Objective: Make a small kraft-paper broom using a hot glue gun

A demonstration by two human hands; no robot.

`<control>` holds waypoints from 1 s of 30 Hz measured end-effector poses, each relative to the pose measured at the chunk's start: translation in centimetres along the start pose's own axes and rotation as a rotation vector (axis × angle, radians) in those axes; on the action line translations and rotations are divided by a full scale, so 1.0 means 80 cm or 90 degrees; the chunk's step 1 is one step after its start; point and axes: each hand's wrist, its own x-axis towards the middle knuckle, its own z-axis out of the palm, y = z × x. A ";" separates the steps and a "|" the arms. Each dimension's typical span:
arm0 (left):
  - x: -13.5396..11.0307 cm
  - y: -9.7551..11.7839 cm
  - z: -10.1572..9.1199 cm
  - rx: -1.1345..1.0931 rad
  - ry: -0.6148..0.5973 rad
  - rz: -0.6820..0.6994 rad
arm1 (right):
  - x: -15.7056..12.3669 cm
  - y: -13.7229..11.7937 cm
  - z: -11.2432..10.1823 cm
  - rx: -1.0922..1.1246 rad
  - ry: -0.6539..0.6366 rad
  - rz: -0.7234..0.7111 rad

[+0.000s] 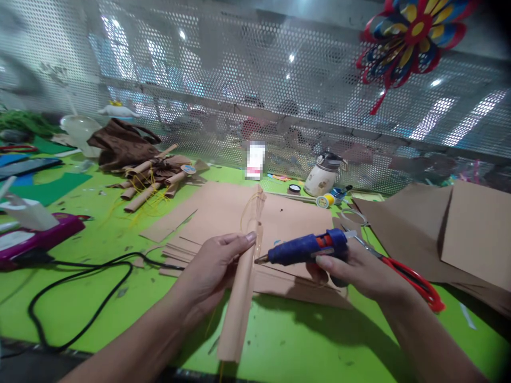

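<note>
My left hand [213, 266] grips a long rolled tube of brown paper [243, 287], which runs from the table's near edge up toward the middle. My right hand [355, 268] is closed round a blue hot glue gun [305, 249]. The gun's metal nozzle touches the tube's right side, just below my left fingertips. Thin yellow strands stick out of the tube's far end. Flat sheets of brown paper [295, 213] lie under both hands on the green table [99, 303].
Red-handled scissors [415, 279] lie just right of my right hand. A black cable [80, 276] loops at the near left. Finished brown rolls [151, 183] are piled at the back left. A white jar [321, 178] and folded cardboard [459, 234] stand to the right, before a perforated metal screen.
</note>
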 end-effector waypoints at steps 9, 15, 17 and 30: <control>0.001 0.000 0.002 0.016 0.019 0.028 | -0.004 -0.011 0.007 0.010 -0.078 0.022; 0.003 0.000 0.002 -0.014 0.034 0.022 | -0.004 0.001 0.001 -0.004 -0.016 0.009; 0.004 0.000 0.002 -0.024 0.038 0.023 | -0.005 0.001 0.002 -0.009 -0.021 0.008; 0.005 -0.003 0.000 0.021 0.040 0.032 | -0.006 -0.007 0.004 -0.030 0.009 -0.010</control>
